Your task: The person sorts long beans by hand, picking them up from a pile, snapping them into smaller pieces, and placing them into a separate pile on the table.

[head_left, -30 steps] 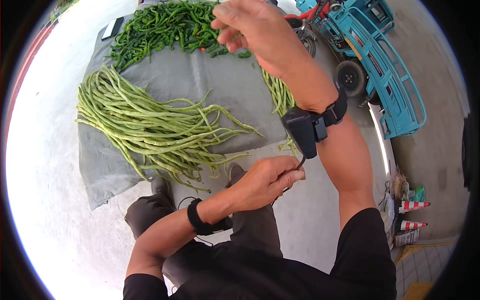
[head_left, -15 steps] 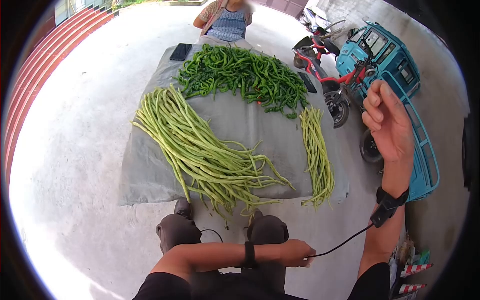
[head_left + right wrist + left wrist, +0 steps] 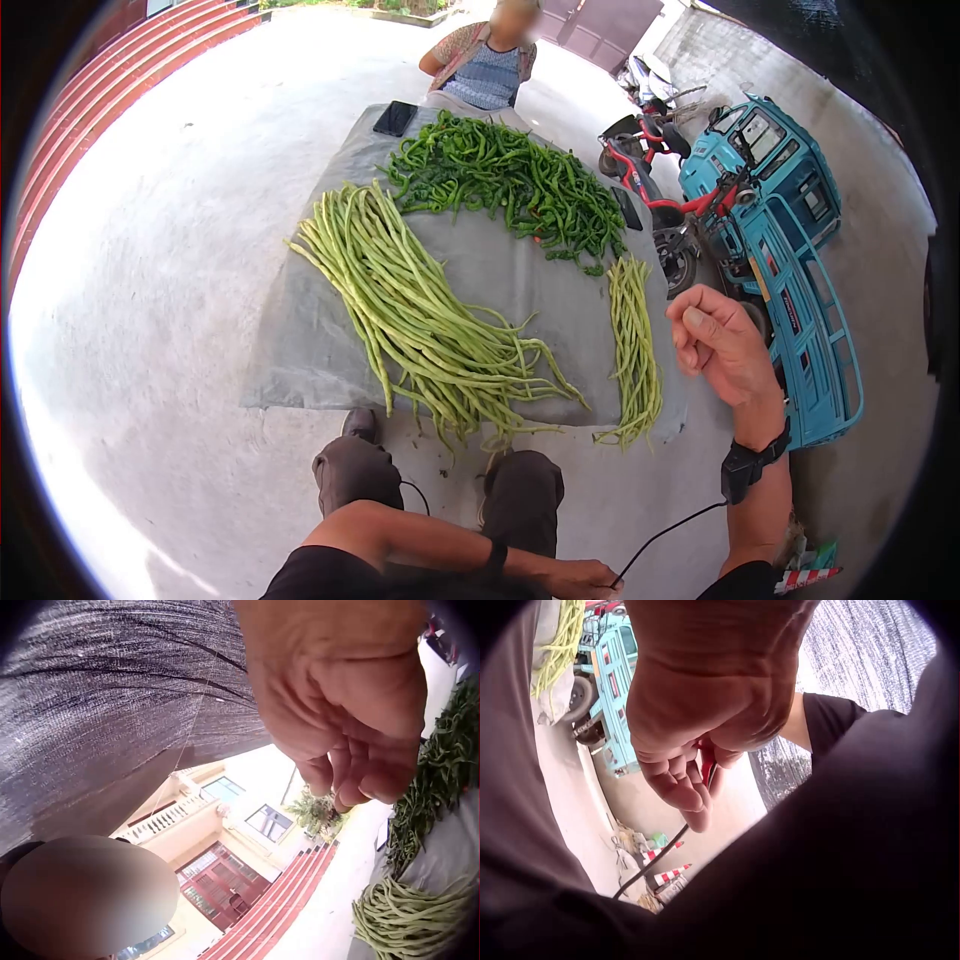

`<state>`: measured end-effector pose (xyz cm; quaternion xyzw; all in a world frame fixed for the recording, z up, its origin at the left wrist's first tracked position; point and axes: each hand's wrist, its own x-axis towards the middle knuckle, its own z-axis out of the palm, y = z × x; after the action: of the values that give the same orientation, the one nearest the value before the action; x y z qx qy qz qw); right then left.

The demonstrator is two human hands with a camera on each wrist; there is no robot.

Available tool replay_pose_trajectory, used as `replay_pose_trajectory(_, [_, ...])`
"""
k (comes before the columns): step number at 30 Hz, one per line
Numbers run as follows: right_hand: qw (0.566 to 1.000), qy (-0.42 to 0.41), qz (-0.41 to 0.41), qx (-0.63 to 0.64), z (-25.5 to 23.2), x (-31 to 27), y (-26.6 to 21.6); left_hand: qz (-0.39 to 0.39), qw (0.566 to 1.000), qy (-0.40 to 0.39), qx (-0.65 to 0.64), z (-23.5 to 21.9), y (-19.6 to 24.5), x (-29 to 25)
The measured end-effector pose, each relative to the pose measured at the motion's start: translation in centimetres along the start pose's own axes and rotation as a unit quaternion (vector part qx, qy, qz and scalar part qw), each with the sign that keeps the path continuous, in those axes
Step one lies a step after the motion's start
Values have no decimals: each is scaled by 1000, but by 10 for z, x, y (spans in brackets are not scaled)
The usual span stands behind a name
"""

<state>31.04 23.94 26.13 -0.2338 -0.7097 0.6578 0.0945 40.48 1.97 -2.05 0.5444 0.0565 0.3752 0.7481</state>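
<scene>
At the bottom of the head view, my left hand (image 3: 585, 578) holds a thin black cable (image 3: 655, 543) that runs up to the band on my right wrist. In the left wrist view, the fingers of that hand (image 3: 694, 750) curl round the cable (image 3: 654, 862), with a small red piece showing between them. My right hand (image 3: 728, 345) is raised to the right of the small bundle of long beans (image 3: 632, 350), its fingers loosely bent and holding nothing. The right wrist view shows this hand (image 3: 352, 720) empty too.
A grey sheet (image 3: 490, 260) bears a large pile of long beans (image 3: 410, 310), green peppers (image 3: 510, 180) and two phones, one at the back left (image 3: 395, 118). Beyond sits a person (image 3: 485, 70). A blue three-wheeler (image 3: 800, 320) and red bike stand at right.
The head view has tilted up, bringing the whole sheet and the seated person into sight. My right hand has moved from in front of the peppers to the right side. My left hand still grips the cable.
</scene>
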Motion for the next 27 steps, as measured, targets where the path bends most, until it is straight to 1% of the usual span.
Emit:
replay_pose_trajectory(2, [999, 37, 30, -12, -9, -12, 21, -15, 1000, -21, 0, 7, -13, -5])
replay_pose_trajectory(3, [997, 56, 46, -17, -12, -22, 35, 2, 999, -3, 37, 2, -15, -6])
replay_pose_trajectory(5, [989, 55, 106, -87, -15, -51, 75, 2, 997, 64, 53, -15, -22, -5])
replay_pose_trajectory(6, [980, 47, 163, -102, -18, -69, 100, 7, 993, 100, 59, -19, -22, -4])
replay_pose_trajectory(7, [968, 38, 220, -117, -24, -91, 129, -18, 989, 119, 82, -24, -14, -7])
replay_pose_trajectory(8, [955, 22, 276, -105, -35, -118, 165, -43, 991, 105, 72, -27, 1, -13])
replay_pose_trajectory(9, [941, 26, 329, -76, -35, -145, 191, -71, 991, 91, 61, -26, 19, -19])
replay_pose_trajectory(10, [932, 18, 360, -39, -36, -175, 218, -100, 991, 76, 48, -26, 29, -24])
replay_pose_trajectory(11, [920, 12, 392, -2, -35, -205, 244, -95, 989, 88, 68, -27, 30, -26])
replay_pose_trajectory(12, [919, -16, 391, 46, -29, -240, 269, -91, 987, 100, 87, -28, 29, -27])
replay_pose_trajectory(13, [915, -43, 389, 95, -22, -263, 283, -87, 984, 111, 107, -28, 27, -28])
replay_pose_trajectory(15, [927, -14, 359, 105, 41, -290, 251, -3, 970, 84, 227, -27, 19, -23])
replay_pose_trajectory(16, [927, -14, 356, 118, 63, -294, 241, 40, 955, 71, 285, -26, 12, -20])
replay_pose_trajectory(17, [926, -22, 357, 123, 75, -290, 235, 90, 952, 93, 277, -19, -1, -18])
replay_pose_trajectory(20, [915, -74, 378, 118, 94, -255, 235, 158, 933, -4, 323, -16, -8, -11])
replay_pose_trajectory(23, [906, -133, 392, 89, 100, -205, 245, 163, 942, 35, 292, -4, -5, -17])
replay_pose_trajectory(26, [895, -177, 405, 55, 104, -164, 250, 91, 928, 56, 358, -3, 4, -26])
replay_pose_trajectory(27, [890, -188, 412, 49, 102, -157, 250, 110, 919, 55, 375, -7, -5, -26])
